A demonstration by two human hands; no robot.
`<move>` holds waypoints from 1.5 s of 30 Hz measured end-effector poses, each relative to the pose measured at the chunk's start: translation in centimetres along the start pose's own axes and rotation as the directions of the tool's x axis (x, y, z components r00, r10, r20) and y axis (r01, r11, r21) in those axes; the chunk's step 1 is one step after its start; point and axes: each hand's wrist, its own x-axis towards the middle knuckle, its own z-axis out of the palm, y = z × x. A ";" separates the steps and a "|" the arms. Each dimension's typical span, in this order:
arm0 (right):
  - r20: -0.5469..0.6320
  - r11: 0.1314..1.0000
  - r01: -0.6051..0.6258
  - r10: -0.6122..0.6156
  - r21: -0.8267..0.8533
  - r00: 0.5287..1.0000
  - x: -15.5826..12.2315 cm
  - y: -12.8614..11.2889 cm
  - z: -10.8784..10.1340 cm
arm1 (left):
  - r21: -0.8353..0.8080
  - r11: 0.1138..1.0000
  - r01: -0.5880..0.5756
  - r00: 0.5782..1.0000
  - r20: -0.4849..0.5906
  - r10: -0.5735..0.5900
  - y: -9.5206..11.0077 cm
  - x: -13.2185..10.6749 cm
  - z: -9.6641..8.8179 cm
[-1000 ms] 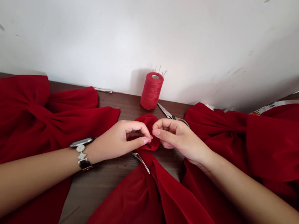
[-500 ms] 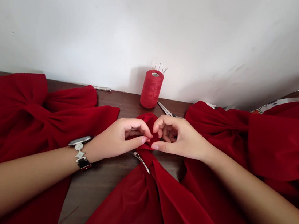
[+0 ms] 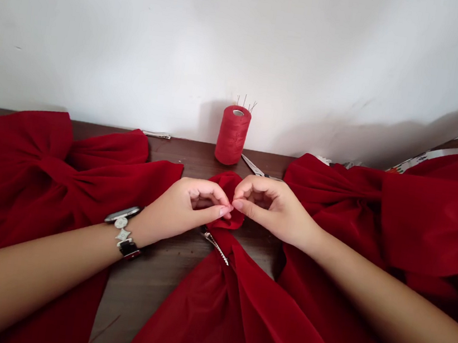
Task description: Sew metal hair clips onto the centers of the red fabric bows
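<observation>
My left hand (image 3: 197, 206), with a watch (image 3: 124, 215) and a charm band at its wrist, is closed in a pinch. Facing it, my right hand (image 3: 270, 205) pinches thumb against forefinger, and the fingertips of both hands meet. Whatever is between them is too small to make out. Right beneath the fingertips is the gathered end of a red fabric bow (image 3: 225, 219). A metal hair clip (image 3: 216, 247) lies on that bow, just below my hands. Its long red tails (image 3: 210, 315) spread toward me.
A red thread spool (image 3: 232, 138) with several needles stuck in its top stands by the wall. Scissors (image 3: 255, 166) lie beside it, partly hidden. Red bows lie at left (image 3: 56, 168) and right (image 3: 344, 192) on the dark wooden table (image 3: 132, 294). Metal clips (image 3: 156, 135) sit at the back edge.
My right thumb has risen to close against the forefinger, and the right fingertips have come up to the left ones. My left hand has stayed almost still.
</observation>
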 end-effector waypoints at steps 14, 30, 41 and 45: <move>-0.110 0.998 -0.059 0.058 -0.005 0.992 -0.2 -0.3 1.1 | 0.017 1.000 -0.002 0.999 -0.050 0.003 0.4 -0.1 0.4; -0.132 0.997 -0.076 0.079 0.027 0.988 0.1 0.4 1.1 | 0.082 0.996 -0.042 0.996 -0.076 0.048 0.2 -0.1 0.5; -0.100 0.995 -0.067 0.074 0.071 0.992 0.1 0.4 1.1 | 0.080 0.996 -0.045 0.995 -0.083 0.051 0.2 0.1 0.5; -0.100 0.998 -0.060 0.063 0.035 0.993 0.1 0.4 1.3 | 0.125 0.991 -0.058 0.993 -0.096 0.070 0.0 0.0 0.5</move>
